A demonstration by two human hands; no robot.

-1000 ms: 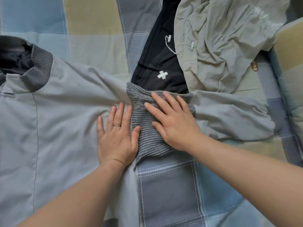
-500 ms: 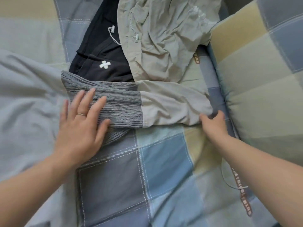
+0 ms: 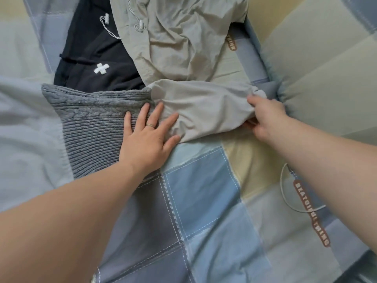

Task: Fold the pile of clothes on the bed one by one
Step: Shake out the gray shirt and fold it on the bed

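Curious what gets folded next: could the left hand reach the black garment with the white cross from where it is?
Probably yes. The left hand lies flat where knit panel meets grey sleeve; the black garment sits just beyond, uncovered, only its right edge under the beige garment.

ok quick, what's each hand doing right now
Left hand: open, pressing flat on the jacket sleeve.
Right hand: closed, gripping the sleeve's far end.
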